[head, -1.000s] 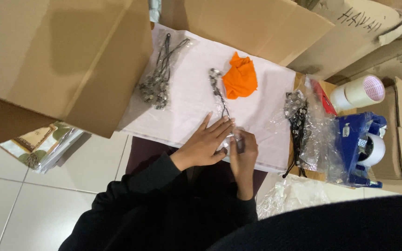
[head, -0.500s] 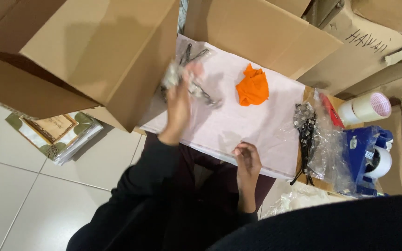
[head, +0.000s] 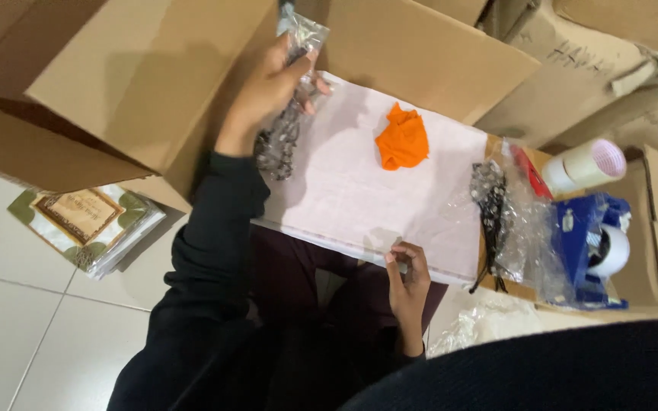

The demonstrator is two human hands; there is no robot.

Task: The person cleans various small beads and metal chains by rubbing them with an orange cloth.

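My left hand (head: pixel 268 91) is raised over the far left corner of a white sheet (head: pixel 359 198) and is shut on a small clear packet (head: pixel 301 32) with something metallic inside. Below that hand a heap of dark metal chains (head: pixel 276 148) lies on the sheet's left edge. My right hand (head: pixel 409 272) rests at the sheet's near edge with its fingers curled in; I see nothing in it. A crumpled orange cloth (head: pixel 403 138) sits on the sheet's far side.
A large open cardboard box (head: pixel 116 84) stands at the left, with more boxes behind. To the right are a clear bag of dark pieces (head: pixel 496 205), a red item (head: pixel 527 169), a tape roll (head: pixel 584 164) and a blue tape dispenser (head: pixel 592 251). Booklets (head: pixel 89 221) lie on the tiled floor.
Both hands were together over a packet at the sheet's near edge. My left hand has carried the packet up to the far left, beside the box; my right hand stayed at the near edge.
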